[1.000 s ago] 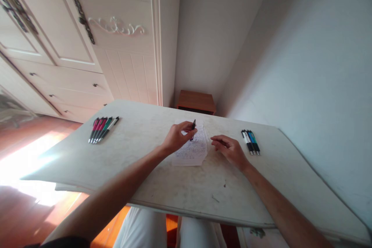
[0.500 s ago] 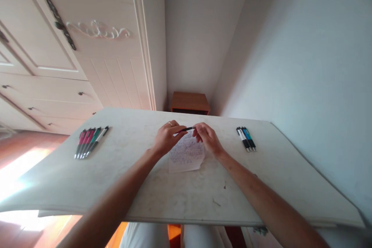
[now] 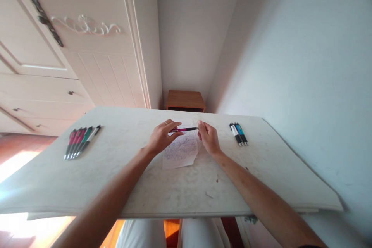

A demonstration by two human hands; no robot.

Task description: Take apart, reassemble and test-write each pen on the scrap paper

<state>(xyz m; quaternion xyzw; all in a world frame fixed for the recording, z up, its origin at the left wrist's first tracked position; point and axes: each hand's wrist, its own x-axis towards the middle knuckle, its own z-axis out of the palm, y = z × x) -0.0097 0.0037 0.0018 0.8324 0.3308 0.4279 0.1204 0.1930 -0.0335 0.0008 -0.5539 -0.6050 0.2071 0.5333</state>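
Observation:
A magenta pen (image 3: pixel 183 129) with a black grip lies level between my two hands, above a sheet of paper (image 3: pixel 178 155) covered in dense scribbles. My left hand (image 3: pixel 161 135), with a ring on one finger, pinches the pen's magenta end between thumb and fingers. At the other end, the thumb and curled fingers of my right hand (image 3: pixel 208 137) close on the tip. To the left lies a fanned row of several pens (image 3: pixel 81 142), magenta, green and white with dark grips. A smaller group of pens (image 3: pixel 238 134), white and blue with black grips, lies to the right.
The pale table (image 3: pixel 122 186) carries small dark specks near its front edge. A wooden stool or cabinet (image 3: pixel 186 100) stands beyond the far edge. A white wardrobe (image 3: pixel 110 73) rises at the left, and a wall (image 3: pixel 305 85) runs along the right side.
The fingers of my left hand have slid back toward the pen's end, so more of its magenta barrel shows. My right hand has closed more tightly at the tip. The camera view has shifted slightly.

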